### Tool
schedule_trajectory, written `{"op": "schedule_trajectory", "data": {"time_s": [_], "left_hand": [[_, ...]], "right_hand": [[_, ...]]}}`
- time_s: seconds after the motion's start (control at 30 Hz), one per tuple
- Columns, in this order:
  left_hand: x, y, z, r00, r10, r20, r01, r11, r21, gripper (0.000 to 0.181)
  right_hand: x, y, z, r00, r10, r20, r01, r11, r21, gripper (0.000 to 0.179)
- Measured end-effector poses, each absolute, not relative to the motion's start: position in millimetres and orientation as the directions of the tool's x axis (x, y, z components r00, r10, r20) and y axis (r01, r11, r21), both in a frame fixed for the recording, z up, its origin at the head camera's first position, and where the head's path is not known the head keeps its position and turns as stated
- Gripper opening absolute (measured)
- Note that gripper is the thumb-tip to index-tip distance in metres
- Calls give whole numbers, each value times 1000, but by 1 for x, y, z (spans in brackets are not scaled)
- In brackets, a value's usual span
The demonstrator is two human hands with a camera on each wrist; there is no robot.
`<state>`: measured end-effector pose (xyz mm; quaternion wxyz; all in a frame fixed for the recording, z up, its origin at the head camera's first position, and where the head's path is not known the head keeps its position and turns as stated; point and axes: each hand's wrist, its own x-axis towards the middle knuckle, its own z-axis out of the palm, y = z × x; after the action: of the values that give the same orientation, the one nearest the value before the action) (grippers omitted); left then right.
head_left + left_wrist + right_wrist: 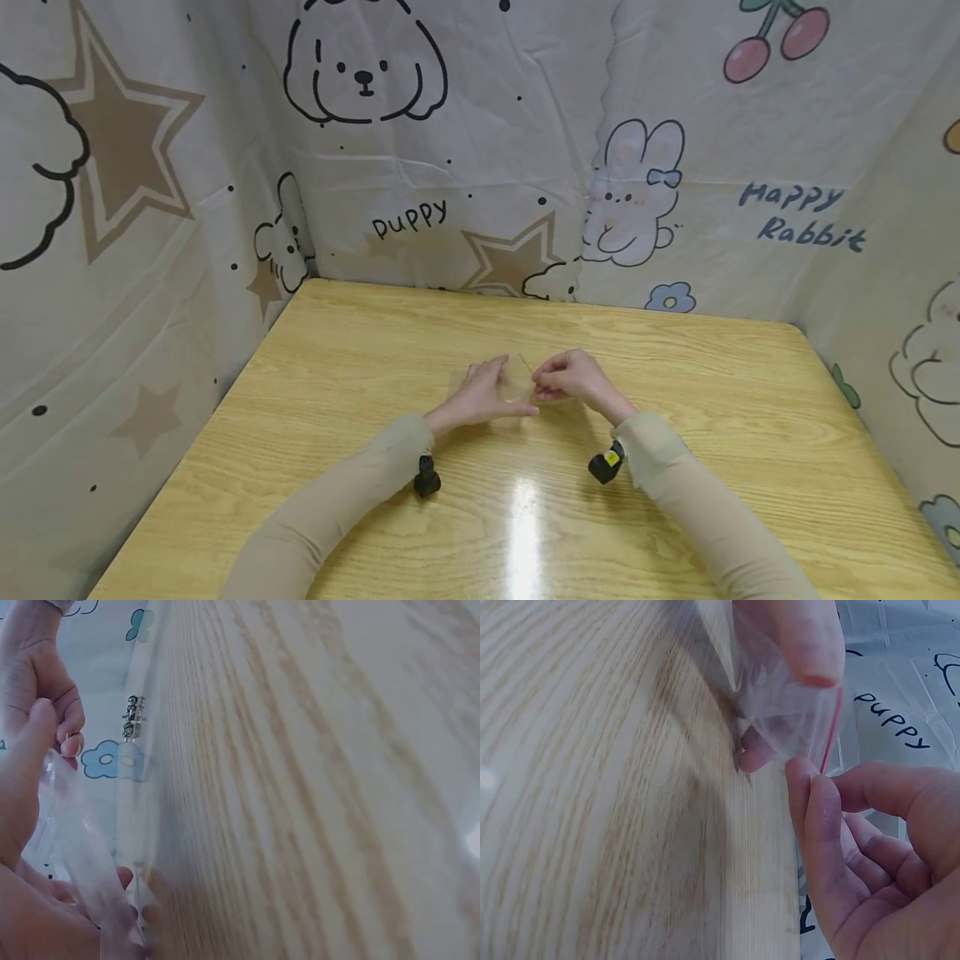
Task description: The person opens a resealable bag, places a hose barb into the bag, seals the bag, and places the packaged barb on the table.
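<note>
A clear plastic zip bag (516,375) with a thin red strip along its mouth is held up just above the table between the two hands. My left hand (480,396) grips the bag's body, thumb on one side and fingers on the other. At the red-striped edge, my right hand (576,377) pinches a corner between thumb and fingertips. The right wrist view shows the bag (780,712) creased and see-through. Seen from the left wrist, the film (86,855) runs between the left thumb and fingers. Whether anything is inside I cannot tell.
The wood-grain table (360,358) spreads around both hands. Printed cloth (480,150) hangs behind it and along both sides. Small black cameras (427,479) sit at the wrists, below the sleeve cuffs.
</note>
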<state>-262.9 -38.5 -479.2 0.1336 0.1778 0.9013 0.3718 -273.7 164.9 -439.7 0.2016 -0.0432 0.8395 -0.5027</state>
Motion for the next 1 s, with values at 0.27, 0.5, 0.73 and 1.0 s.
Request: {"op": "schedule_trajectory", "data": {"time_s": [0.27, 0.5, 0.73, 1.0], "left_hand": [[-263, -36, -479, -906, 421, -31, 290, 674, 680, 107], [-264, -40, -482, -897, 440, -47, 254, 599, 759, 74], [-270, -45, -486, -861, 499, -104, 180, 488, 854, 94], [-270, -48, -484, -851, 510, -127, 132, 442, 887, 88]], "right_hand": [[-272, 163, -435, -915, -278, -292, 124, 494, -861, 26], [-272, 164, -435, -915, -268, -303, 141, 490, -860, 26], [-271, 164, -433, -915, -271, -297, 139, 481, -866, 25], [-271, 167, -434, -919, -284, -272, 102, 496, -862, 25]]}}
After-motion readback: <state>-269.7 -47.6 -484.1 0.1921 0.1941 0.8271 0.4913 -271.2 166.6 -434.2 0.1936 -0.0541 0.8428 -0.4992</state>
